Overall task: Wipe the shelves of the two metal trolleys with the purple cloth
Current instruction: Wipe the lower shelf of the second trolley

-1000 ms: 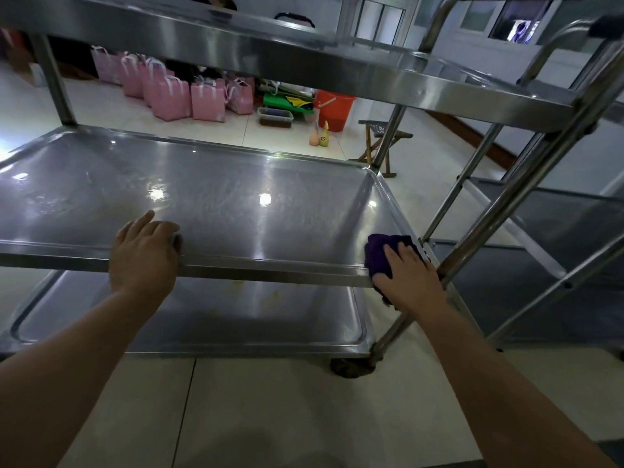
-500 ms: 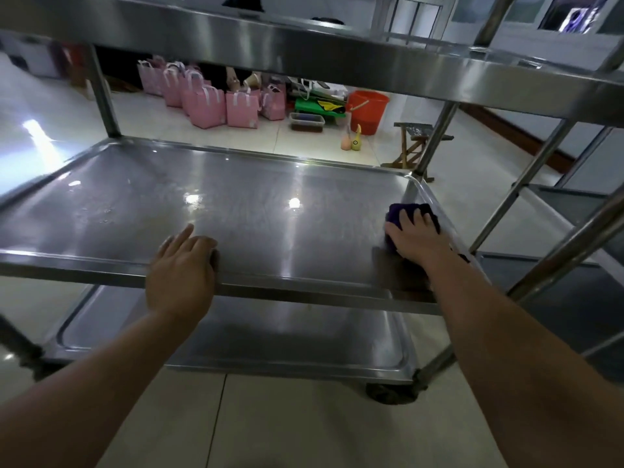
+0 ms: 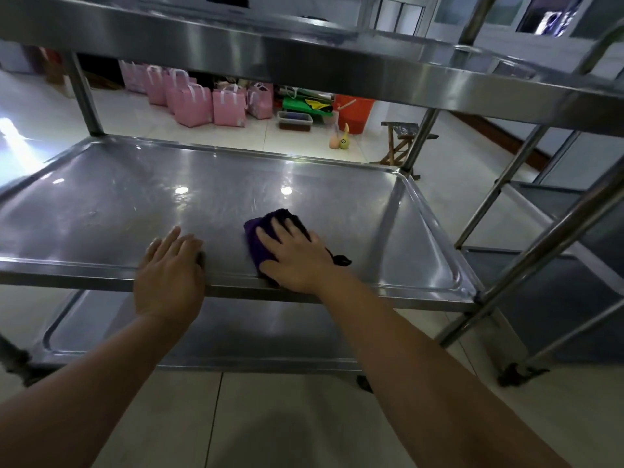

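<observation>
Facing near trolley [image 3: 81, 96], three steel shelves. On middle shelf [image 3: 422, 238], toward front edge and a little right of centre: purple cloth [image 3: 256, 238], bunched, pinned flat under right hand [image 3: 297, 261]. Fingers [image 3: 280, 228] straight, slightly spread, pressing down on cloth, no curl round it. Dark tag or loop of cloth poking out at wrist side, lying on shelf.

Just left of cloth, apart from it: left hand [image 3: 170, 265], palm over front rim of same shelf, fingers straight and close together, lying on the metal. Left thumb: cannot tell. Both forearms bare, reaching in from bottom of view.

Streaks and smears across middle shelf, plus two bright lamp reflections. Top shelf [image 3: 304, 59] overhead, spanning upper part of view. Bottom shelf [image 3: 270, 336] visible under front rim. Dark caster [image 3: 364, 383] on tiled floor [image 3: 287, 417].

To the right, close beside: second trolley [image 3: 580, 211], dark shelves and steel tubes.

Beyond, on floor: row of pink bags [image 3: 209, 103], orange bucket [image 3: 356, 111], small lidded box [image 3: 294, 120], two small bottles [image 3: 339, 138], wooden stool [image 3: 401, 140].
</observation>
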Demonstrator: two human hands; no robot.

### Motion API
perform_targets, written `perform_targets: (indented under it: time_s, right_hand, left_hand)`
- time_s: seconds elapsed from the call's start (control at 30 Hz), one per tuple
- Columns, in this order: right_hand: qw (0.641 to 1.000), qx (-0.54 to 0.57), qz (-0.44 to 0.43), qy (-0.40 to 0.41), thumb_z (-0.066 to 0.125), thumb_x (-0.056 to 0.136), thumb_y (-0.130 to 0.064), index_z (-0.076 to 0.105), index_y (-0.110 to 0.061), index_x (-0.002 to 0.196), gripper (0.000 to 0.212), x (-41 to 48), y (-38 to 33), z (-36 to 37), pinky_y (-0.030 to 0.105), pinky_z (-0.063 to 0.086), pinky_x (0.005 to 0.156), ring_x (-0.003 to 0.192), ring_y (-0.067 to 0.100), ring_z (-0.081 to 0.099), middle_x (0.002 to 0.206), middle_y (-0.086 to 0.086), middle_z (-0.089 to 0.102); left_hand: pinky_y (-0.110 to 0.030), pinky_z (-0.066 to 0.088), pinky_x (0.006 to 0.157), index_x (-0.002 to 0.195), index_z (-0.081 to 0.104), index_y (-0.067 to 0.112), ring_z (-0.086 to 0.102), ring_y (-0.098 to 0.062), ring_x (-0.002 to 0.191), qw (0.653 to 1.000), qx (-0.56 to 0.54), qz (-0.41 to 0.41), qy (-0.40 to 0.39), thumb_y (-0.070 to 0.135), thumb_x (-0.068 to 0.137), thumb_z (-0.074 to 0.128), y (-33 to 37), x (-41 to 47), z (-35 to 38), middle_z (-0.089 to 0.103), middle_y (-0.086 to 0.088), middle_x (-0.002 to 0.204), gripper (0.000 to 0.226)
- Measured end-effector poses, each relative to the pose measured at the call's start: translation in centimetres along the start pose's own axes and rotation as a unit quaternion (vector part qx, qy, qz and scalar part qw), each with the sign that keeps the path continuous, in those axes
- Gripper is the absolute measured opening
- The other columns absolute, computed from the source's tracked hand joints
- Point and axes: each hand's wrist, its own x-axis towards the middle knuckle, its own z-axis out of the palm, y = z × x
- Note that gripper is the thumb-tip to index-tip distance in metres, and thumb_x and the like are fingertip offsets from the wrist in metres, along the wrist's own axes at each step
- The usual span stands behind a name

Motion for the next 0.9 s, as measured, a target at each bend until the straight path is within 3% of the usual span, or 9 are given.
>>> perform_targets:
  time_s: [0.17, 0.3, 0.4, 0.53, 0.67, 0.77, 0.9]
  right_hand:
    - [0.998, 0.03, 0.056, -0.003, 0.035, 0.096, -0.047, 0.001, -0.036, 0.152, 0.066, -3.4, 3.3, -0.4, 0.044, 0.007, 0.116, 0.147, 0.015, -0.007, 0.161, -0.006, -0.007]
    - [0.98, 0.031, 0.195, 0.009, 0.036, 0.095, -0.043, 0.004, -0.033, 0.153, 0.067, -7.0, 9.6, -0.5, 0.046, 0.017, 0.116, 0.148, 0.018, -0.003, 0.162, -0.004, -0.004]
    - [0.953, 0.034, 0.3, 0.008, 0.038, 0.097, -0.039, 0.004, -0.028, 0.153, 0.066, -9.0, 12.5, -0.5, 0.05, 0.017, 0.115, 0.148, 0.023, -0.003, 0.162, 0.0, -0.004]
    - [0.917, 0.081, 0.388, 0.039, 0.033, 0.098, -0.046, 0.007, -0.031, 0.153, 0.063, -7.8, 11.3, -0.7, 0.058, 0.008, 0.114, 0.147, 0.028, -0.003, 0.161, 0.001, -0.002]
    - [0.933, 0.052, 0.357, 0.0, 0.036, 0.099, -0.039, 0.008, -0.027, 0.153, 0.062, -3.9, 7.0, -1.3, 0.06, 0.01, 0.114, 0.146, 0.032, -0.005, 0.161, 0.006, -0.005]
    - [0.95, 0.037, 0.309, -0.009, 0.035, 0.101, -0.033, 0.008, -0.02, 0.153, 0.06, -0.7, 2.6, -1.6, 0.055, 0.009, 0.116, 0.146, 0.033, -0.006, 0.161, 0.008, -0.007]
    - [0.957, 0.062, 0.285, 0.012, 0.029, 0.098, -0.046, 0.009, -0.029, 0.153, 0.061, 3.5, -3.1, -1.2, 0.059, 0.008, 0.116, 0.147, 0.029, -0.004, 0.161, 0.001, -0.004]
  left_hand:
    - [-0.049, 0.032, 0.106, 0.112, 0.061, 0.003, 0.045, -0.037, 0.127, 1.0, -0.012, 0.004, -0.007, 0.008, 0.091, 0.057, 0.2, -0.6, 0.0, 0.059, -0.02, 0.121, 0.022]
    - [-0.047, 0.042, 0.079, 0.093, 0.06, 0.004, 0.053, -0.039, 0.091, 1.0, -0.016, 0.004, 0.022, 0.007, 0.088, 0.055, 0.6, -0.9, 0.0, 0.059, -0.019, 0.094, 0.008]
    - [-0.042, 0.041, 0.066, 0.083, 0.056, 0.006, 0.05, -0.033, 0.073, 0.998, -0.008, 0.048, 0.048, 0.015, 0.084, 0.041, 0.2, -1.4, 0.2, 0.054, -0.015, 0.079, 0.017]
    - [-0.039, 0.035, 0.067, 0.082, 0.055, 0.011, 0.045, -0.029, 0.072, 0.986, -0.025, 0.145, 0.073, 0.026, 0.086, 0.037, -1.6, -2.3, 0.8, 0.051, -0.011, 0.08, 0.023]
    - [-0.034, 0.032, 0.069, 0.089, 0.063, 0.012, 0.043, -0.024, 0.076, 0.979, -0.033, 0.19, 0.073, 0.03, 0.084, 0.044, -3.5, -2.5, 0.7, 0.055, -0.008, 0.083, 0.027]
    - [-0.03, 0.037, 0.07, 0.095, 0.069, 0.012, 0.046, -0.019, 0.08, 0.963, -0.065, 0.252, 0.068, 0.025, 0.085, 0.045, -5.1, -1.8, -0.5, 0.06, -0.005, 0.087, 0.029]
    - [-0.031, 0.043, 0.071, 0.089, 0.069, 0.015, 0.052, -0.019, 0.079, 0.947, -0.029, 0.315, 0.053, 0.031, 0.084, 0.046, -10.5, 0.3, -3.9, 0.065, -0.004, 0.086, 0.029]
